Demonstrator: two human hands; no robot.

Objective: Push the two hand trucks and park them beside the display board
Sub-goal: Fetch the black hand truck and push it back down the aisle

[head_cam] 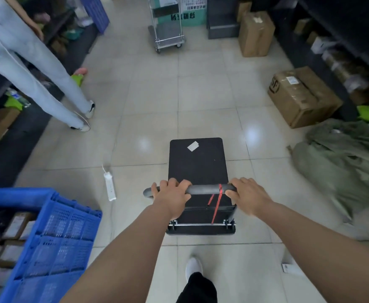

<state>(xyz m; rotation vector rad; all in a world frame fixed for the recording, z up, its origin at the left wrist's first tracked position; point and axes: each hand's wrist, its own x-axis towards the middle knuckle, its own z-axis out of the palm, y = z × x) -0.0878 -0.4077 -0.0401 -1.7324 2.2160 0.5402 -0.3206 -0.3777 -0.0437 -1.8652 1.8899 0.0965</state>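
Observation:
A black flat-deck hand truck (197, 165) stands on the tiled floor right in front of me, a white label on its deck and a red strap tied to its grey handle bar (203, 189). My left hand (171, 196) grips the bar's left part and my right hand (248, 194) grips its right end. Far ahead, a second hand truck (168, 33) with a silver frame stands against a green-and-white display board (185, 17).
A person in light trousers (48, 84) stands at the left. A white power strip (110, 186) lies on the floor left of the truck. A blue crate (54, 235) is at lower left. Cardboard boxes (303, 96) and a green sack (343, 162) line the right side.

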